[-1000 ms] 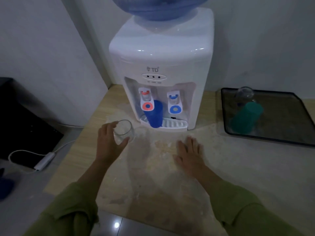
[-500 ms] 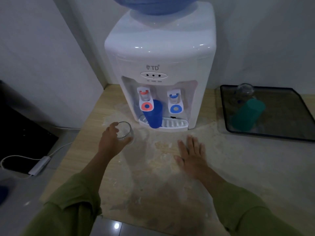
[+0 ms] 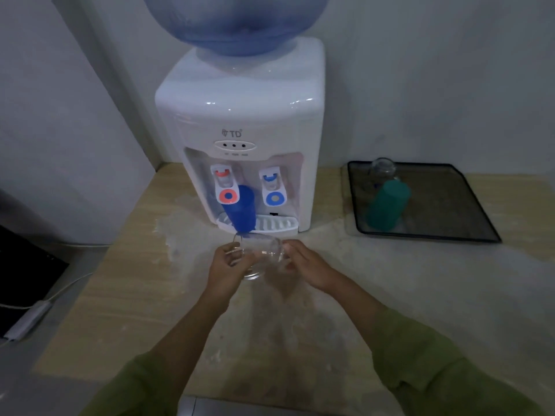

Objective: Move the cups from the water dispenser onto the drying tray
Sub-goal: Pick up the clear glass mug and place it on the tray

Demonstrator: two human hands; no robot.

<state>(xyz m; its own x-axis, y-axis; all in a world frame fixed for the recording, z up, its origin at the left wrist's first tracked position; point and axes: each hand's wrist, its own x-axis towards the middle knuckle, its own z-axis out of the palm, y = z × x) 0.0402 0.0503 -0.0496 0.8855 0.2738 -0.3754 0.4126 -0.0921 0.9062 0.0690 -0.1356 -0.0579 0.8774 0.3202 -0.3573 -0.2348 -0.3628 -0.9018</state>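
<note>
A clear glass cup is held tilted just above the counter, in front of the white water dispenser. My left hand grips its left side and my right hand touches its right side. A blue cup stands on the dispenser's drip tray under the red tap. At the right lies the dark drying tray, with a teal cup and a clear glass on it.
The dispenser carries a large blue water bottle. The beige counter ends at the left, where a white cable and adapter lie beside a black object. White walls close in behind.
My left hand has carried the clear glass cup from the left to the centre in front of the dispenser. My right hand has lifted off the counter and come up against the cup.
</note>
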